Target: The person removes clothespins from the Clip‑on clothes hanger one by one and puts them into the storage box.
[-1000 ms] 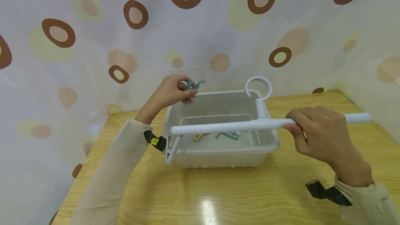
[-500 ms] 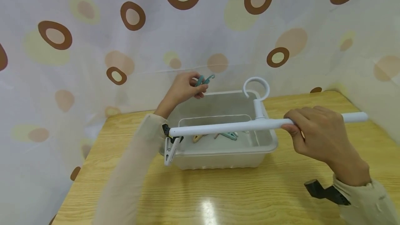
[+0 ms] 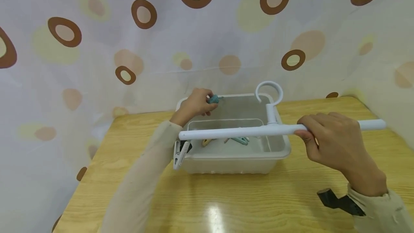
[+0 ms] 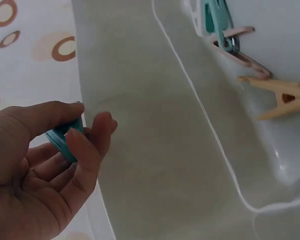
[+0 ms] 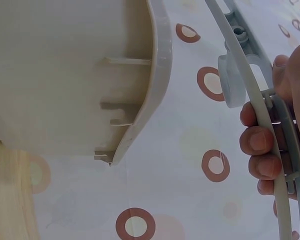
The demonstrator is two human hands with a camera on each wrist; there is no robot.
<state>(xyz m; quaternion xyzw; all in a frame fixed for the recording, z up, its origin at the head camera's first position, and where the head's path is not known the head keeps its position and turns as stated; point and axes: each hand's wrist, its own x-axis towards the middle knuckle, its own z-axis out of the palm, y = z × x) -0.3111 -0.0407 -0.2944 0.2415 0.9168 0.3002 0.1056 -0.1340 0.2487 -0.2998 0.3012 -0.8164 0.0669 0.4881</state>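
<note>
In the head view my left hand (image 3: 198, 103) pinches a teal clothespin (image 3: 214, 99) at the back left of a translucent white plastic bin (image 3: 233, 157). Thumb and fingers partly cover this clothespin (image 4: 65, 142) in the left wrist view. My right hand (image 3: 334, 143) grips the right part of a white clothes hanger (image 3: 233, 132), a straight bar with a round hook (image 3: 280, 92). The bar is held above the bin's front. From its left end hangs a white clothespin (image 3: 180, 155). In the right wrist view, several fingers (image 5: 257, 140) curl round the hanger's bar.
Inside the bin lie a tan clothespin (image 4: 285, 97), a pink clothespin (image 4: 245, 61) and a teal one (image 4: 217, 22). The bin stands on a wooden table (image 3: 245, 204). A spotted cloth (image 3: 226, 39) hangs behind.
My left hand has moved right and then down to the bin's back rim with the teal clothespin. The right hand and hanger have stayed almost still.
</note>
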